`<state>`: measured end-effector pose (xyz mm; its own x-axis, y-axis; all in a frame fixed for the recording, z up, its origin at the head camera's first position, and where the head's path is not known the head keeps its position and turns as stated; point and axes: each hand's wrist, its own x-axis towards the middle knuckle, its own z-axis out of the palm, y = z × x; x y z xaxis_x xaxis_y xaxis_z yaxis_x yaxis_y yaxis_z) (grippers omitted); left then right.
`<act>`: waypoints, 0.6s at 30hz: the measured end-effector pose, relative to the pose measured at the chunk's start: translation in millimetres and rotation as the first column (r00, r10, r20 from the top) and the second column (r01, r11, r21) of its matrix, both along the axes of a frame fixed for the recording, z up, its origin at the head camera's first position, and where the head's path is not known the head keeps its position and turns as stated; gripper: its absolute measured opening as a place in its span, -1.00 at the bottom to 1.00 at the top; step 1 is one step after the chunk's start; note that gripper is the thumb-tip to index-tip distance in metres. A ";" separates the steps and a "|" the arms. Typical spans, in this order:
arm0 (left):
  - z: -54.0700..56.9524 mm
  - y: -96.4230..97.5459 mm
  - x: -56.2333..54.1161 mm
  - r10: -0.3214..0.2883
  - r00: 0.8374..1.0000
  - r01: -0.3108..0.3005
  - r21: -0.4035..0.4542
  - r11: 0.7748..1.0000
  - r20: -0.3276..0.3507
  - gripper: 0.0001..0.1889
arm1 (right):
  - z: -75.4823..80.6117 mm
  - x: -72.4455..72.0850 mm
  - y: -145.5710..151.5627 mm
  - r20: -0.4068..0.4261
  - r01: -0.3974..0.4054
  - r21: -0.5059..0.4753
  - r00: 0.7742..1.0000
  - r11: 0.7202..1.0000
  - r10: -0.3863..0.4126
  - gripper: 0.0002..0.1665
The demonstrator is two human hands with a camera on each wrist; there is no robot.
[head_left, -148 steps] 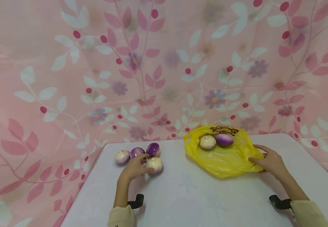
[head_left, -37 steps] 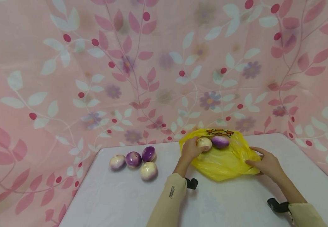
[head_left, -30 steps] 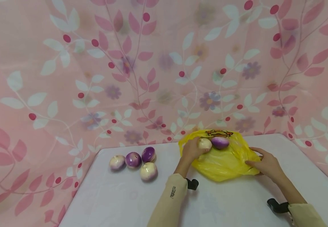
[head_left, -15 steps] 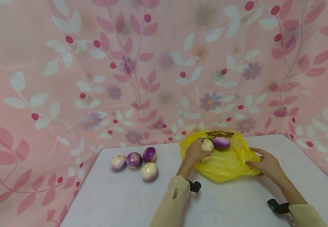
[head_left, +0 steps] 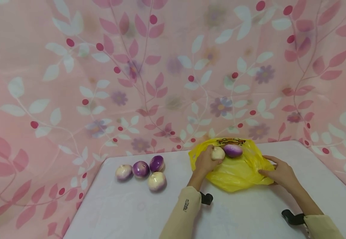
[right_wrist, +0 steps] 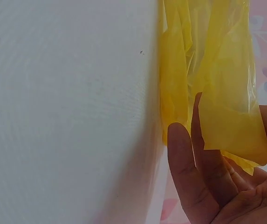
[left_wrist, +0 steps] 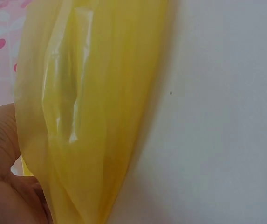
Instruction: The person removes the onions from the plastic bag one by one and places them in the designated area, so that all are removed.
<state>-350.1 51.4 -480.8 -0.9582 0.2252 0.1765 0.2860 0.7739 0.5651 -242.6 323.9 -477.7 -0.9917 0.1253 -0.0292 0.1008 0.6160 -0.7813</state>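
The yellow plastic bag (head_left: 235, 176) lies on the table with its mouth spread. Inside are a turnip (head_left: 219, 153) with its white end showing and a purple turnip (head_left: 233, 150), side by side. My left hand (head_left: 207, 160) reaches into the bag and grips the white-ended turnip from its left side. In the left wrist view that hand (left_wrist: 5, 163) is partly behind the bag's film, and the turnip is hidden. At the bag's right edge, my right hand (head_left: 282, 172) pinches the plastic between thumb and fingers; the right wrist view shows the film (right_wrist: 231, 107) over those fingers.
Several purple-and-white turnips (head_left: 141, 169) sit close together on the left of the white table (head_left: 149, 215). A pink floral cloth (head_left: 173, 66) hangs behind the table's back edge. Dark camera mounts (head_left: 292, 217) are on both wrists.
The left hand has moved right, from the loose turnips to the white-ended turnip in the bag. In the last second its grip shifts only slightly. The right hand keeps the bag's edge.
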 end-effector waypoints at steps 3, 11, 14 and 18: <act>-1.4 1.3 0.1 0.017 1.000 -0.017 -0.005 1.000 -0.005 -0.30 | -0.4 0.6 0.3 0.002 0.002 -0.004 1.000 1.000 -0.002 -0.02; -1.6 5.2 -1.2 0.076 0.997 -0.076 -0.031 0.997 -0.009 -0.32 | 1.0 1.5 -0.7 -0.014 -0.007 -0.007 1.000 1.000 0.007 -0.03; -1.6 6.4 -1.8 0.086 0.996 -0.086 -0.040 0.995 0.001 -0.31 | 0.4 1.6 -1.2 -0.022 -0.011 -0.008 1.000 1.000 0.011 -0.04; -1.5 7.4 -2.5 0.088 0.996 -0.088 -0.044 0.995 0.005 -0.31 | -0.1 1.2 0.1 -0.021 -0.008 0.002 1.000 1.000 0.008 -0.04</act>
<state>-352.6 58.8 -482.4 -0.9758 0.1473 0.1614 0.2118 0.8197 0.5322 -241.3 324.0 -477.8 -0.9931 0.1173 -0.0081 0.0794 0.6181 -0.7821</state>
